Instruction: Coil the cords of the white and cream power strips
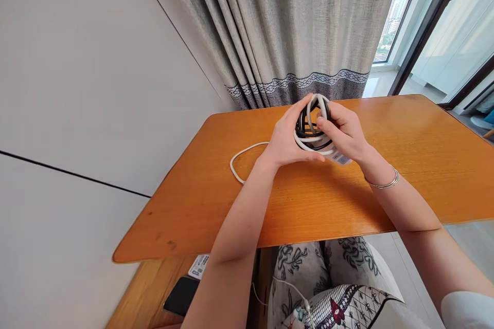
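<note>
Both my hands hold up a coiled bundle of white and black cables [313, 126] just above the orange wooden table [216, 200]. My left hand [287, 136] wraps its fingers round the bundle's left side. My right hand [343, 131] grips the right side, thumb across the front. A small white label [340, 158] hangs from the bundle under my right hand. A loose white cable end [241, 157] trails from under my left wrist and loops over the tabletop to the left.
A grey curtain [293, 25] hangs behind the table, a white wall [77, 87] to the left, a window at the right. Below the table's near edge lie a black phone [181, 295] and a white pack on a lower shelf.
</note>
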A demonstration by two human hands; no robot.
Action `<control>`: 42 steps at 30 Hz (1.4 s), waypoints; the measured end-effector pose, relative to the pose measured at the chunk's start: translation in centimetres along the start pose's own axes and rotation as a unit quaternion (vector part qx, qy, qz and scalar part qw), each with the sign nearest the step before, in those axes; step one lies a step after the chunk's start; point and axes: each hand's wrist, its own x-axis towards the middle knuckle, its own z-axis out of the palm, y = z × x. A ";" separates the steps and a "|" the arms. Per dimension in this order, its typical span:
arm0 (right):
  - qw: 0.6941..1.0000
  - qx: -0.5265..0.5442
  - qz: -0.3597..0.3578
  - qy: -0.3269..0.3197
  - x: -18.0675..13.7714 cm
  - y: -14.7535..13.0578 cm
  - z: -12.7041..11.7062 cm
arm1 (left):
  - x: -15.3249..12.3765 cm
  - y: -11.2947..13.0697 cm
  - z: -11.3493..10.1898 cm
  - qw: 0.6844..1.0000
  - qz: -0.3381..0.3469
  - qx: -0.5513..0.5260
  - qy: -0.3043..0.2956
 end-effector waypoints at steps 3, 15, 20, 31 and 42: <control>0.996 0.089 0.022 0.018 -0.2 -0.7 0.5 | 0.1 -0.2 -0.2 0.994 -0.011 -0.108 -0.008; 0.979 0.178 0.048 0.083 -0.6 -1.7 1.6 | -0.2 1.4 2.2 0.913 -0.102 -0.396 -0.001; 0.976 0.176 0.025 0.130 -0.9 -1.7 1.8 | 0.1 1.6 2.6 0.897 -0.117 -0.424 0.042; 0.976 0.087 0.013 0.198 -0.9 0.8 0.4 | 0.1 1.3 4.2 0.919 -0.111 -0.369 0.080; 0.973 -0.012 0.035 0.230 0.0 -0.8 0.0 | -0.1 2.9 5.6 0.942 -0.104 -0.320 0.010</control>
